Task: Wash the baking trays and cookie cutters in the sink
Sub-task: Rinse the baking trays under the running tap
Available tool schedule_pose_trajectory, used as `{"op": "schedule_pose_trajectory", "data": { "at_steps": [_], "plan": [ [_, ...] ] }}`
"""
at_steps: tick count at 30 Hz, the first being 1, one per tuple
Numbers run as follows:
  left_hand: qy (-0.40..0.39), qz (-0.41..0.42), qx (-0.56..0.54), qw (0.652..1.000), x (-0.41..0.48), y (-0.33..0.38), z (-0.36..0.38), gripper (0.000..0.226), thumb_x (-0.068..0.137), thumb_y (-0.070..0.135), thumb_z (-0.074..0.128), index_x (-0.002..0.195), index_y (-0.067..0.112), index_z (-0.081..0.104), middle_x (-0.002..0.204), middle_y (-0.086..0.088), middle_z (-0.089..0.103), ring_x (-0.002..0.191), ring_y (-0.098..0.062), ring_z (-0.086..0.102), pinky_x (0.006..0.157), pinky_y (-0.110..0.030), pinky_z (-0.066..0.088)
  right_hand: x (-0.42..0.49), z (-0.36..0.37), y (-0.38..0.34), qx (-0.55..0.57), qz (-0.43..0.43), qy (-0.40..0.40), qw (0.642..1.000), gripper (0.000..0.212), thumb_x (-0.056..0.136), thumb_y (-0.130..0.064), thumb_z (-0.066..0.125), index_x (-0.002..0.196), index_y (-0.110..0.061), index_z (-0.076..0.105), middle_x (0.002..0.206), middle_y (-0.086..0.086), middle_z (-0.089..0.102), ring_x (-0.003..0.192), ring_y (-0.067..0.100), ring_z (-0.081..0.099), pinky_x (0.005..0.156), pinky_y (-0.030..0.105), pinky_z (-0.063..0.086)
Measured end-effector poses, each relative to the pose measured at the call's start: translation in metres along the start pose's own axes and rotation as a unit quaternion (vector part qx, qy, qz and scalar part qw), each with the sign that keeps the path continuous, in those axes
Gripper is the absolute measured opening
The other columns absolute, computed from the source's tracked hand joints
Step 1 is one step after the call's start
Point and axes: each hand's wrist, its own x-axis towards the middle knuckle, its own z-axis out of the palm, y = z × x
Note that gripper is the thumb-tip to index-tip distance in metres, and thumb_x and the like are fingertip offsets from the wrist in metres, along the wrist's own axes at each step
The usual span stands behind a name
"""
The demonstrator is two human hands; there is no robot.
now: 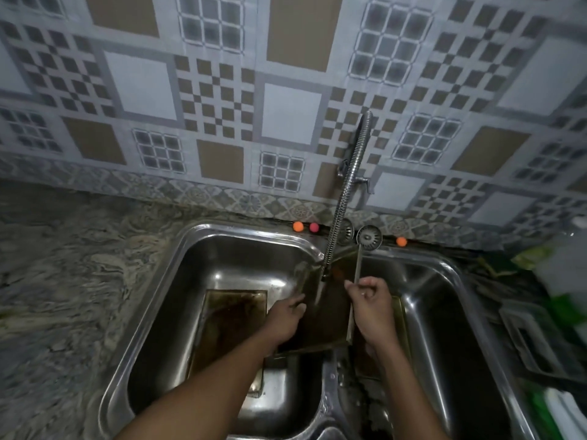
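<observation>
Upper half of the view is being filled by a patterned tile wall (292, 112). Below it, at 9 o'clock, a marbled stone worktop (63, 281) is being shown, blurred. A steel double sink (152, 300) is being carried in it, from centre down to 6 o'clock: L basin at approx 7 o'clock, R basin at approx 4 o'clock. At 3 o'clock of the sink, green and white items (556, 281) and a pale rack (530, 338) are being shown, too blurred to be identified.

A dark, stained baking tray (330, 315) is being held tilted over the divider btwn the basins, far edge raised toward 12 o'clock. A second tray (232, 322), brown w/ residue, is lying flat on the L basin floor, at 9 o'clock of the held one. What looks like a third tray (399, 312) is being glimpsed in the R basin, by the R wrist; only an edge is showing.

A flexible metal tap hose (346, 192) is being hung from the wall at 12 o'clock, and water (319, 293) is being run from its tip onto the held tray's face.

The left hand (286, 312) is being clamped on the tray's L edge, thumb on the face, fingers wrapped behind. The right hand (368, 300) is being closed round the R rim, fingers curled, thumb and forefinger pinching it.

Two round strainer plugs (368, 238) are being rested on the sink's back ledge, at 12 o'clock of the tray. Three small balls (298, 226), two orange and one pink, are lying along the wall's foot there.
</observation>
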Motion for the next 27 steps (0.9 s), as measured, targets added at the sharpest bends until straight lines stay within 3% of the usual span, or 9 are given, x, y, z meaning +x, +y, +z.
{"op": "schedule_pose_trajectory", "data": {
  "at_steps": [3,7,11,16,19,21,24,26,27],
  "plan": [
    [-0.019,-0.011,-0.005,1.000,0.002,0.002,0.001,0.042,0.097,0.035,0.059,0.137,0.024,0.057,0.137,0.002,0.056,0.126,-0.017,0.054,0.110,-0.032,0.041,0.000,0.000,-0.003,-0.021,-0.028,-0.003,0.999,0.017,0.090,-0.019,0.067,0.098,-0.013,0.053,0.074,-0.003,0.054,0.064,0.004,0.050,0.065,0.023,0.044],
    [-0.037,-0.044,-0.043,0.997,0.005,0.000,0.006,0.040,0.093,0.040,0.062,0.132,0.031,0.059,0.134,0.001,0.061,0.119,-0.016,0.058,0.108,-0.034,0.044,0.003,0.001,-0.007,-0.055,-0.053,0.001,0.997,0.020,0.090,-0.020,0.067,0.101,-0.010,0.055,0.074,-0.001,0.054,0.065,0.008,0.051,0.063,0.023,0.044],
    [-0.062,-0.063,-0.132,0.987,0.007,0.001,0.004,0.035,0.089,0.030,0.072,0.122,0.032,0.063,0.122,0.000,0.068,0.105,-0.012,0.066,0.094,-0.024,0.051,0.002,-0.004,-0.014,-0.081,-0.047,-0.005,0.996,0.017,0.091,-0.021,0.065,0.105,-0.016,0.055,0.077,0.003,0.058,0.068,0.013,0.056,0.062,0.020,0.048],
    [-0.078,-0.083,-0.231,0.966,0.001,-0.005,-0.014,0.067,0.062,0.022,0.090,0.123,0.030,0.065,0.118,0.000,0.066,0.102,-0.021,0.070,0.091,-0.041,0.057,0.012,-0.015,-0.012,-0.169,-0.023,-0.113,0.979,0.026,0.096,-0.015,0.056,0.118,-0.029,0.059,0.091,0.001,0.067,0.077,0.011,0.065,0.071,0.032,0.058],
    [-0.068,-0.073,-0.217,0.971,-0.006,-0.005,-0.022,0.066,0.064,0.015,0.090,0.123,0.029,0.066,0.116,-0.008,0.070,0.096,-0.023,0.073,0.082,-0.040,0.060,0.021,-0.019,-0.011,-0.275,-0.008,-0.185,0.943,0.032,0.099,-0.013,0.051,0.126,-0.027,0.059,0.116,0.000,0.066,0.094,0.005,0.063,0.080,0.021,0.054],
    [-0.053,-0.067,-0.209,0.974,-0.012,-0.001,-0.027,0.062,0.070,0.008,0.086,0.125,0.027,0.065,0.112,-0.007,0.072,0.093,-0.021,0.073,0.079,-0.039,0.061,0.022,-0.019,-0.005,-0.362,0.004,-0.213,0.907,0.039,0.098,-0.015,0.051,0.136,-0.027,0.052,0.135,0.004,0.056,0.115,0.015,0.056,0.098,0.029,0.048],
    [-0.028,-0.041,-0.168,0.985,-0.015,-0.002,-0.035,0.063,0.073,0.003,0.083,0.128,0.023,0.062,0.108,-0.006,0.072,0.090,-0.018,0.073,0.072,-0.031,0.061,0.010,-0.010,0.013,-0.577,-0.062,-0.194,0.791,0.045,0.099,-0.029,0.046,0.143,-0.033,0.041,0.159,0.007,0.015,0.146,0.031,0.013,0.116,0.057,0.013],
    [-0.013,-0.015,-0.122,0.992,-0.017,-0.002,-0.041,0.064,0.073,0.002,0.084,0.128,0.024,0.060,0.107,0.001,0.069,0.090,-0.008,0.070,0.069,-0.020,0.057,0.001,0.005,0.023,-0.584,-0.147,-0.208,0.771,0.049,0.100,-0.028,0.038,0.148,-0.031,0.034,0.162,0.004,0.006,0.150,0.029,-0.003,0.114,0.058,-0.009],
    [-0.004,-0.001,-0.105,0.995,-0.016,-0.003,-0.044,0.065,0.072,0.003,0.084,0.128,0.024,0.060,0.106,0.005,0.068,0.091,-0.004,0.068,0.071,-0.017,0.056,-0.001,0.015,0.029,-0.563,-0.173,-0.232,0.774,0.050,0.099,-0.027,0.036,0.150,-0.029,0.030,0.162,0.004,0.011,0.150,0.027,0.001,0.116,0.054,-0.009]
  ]
}}
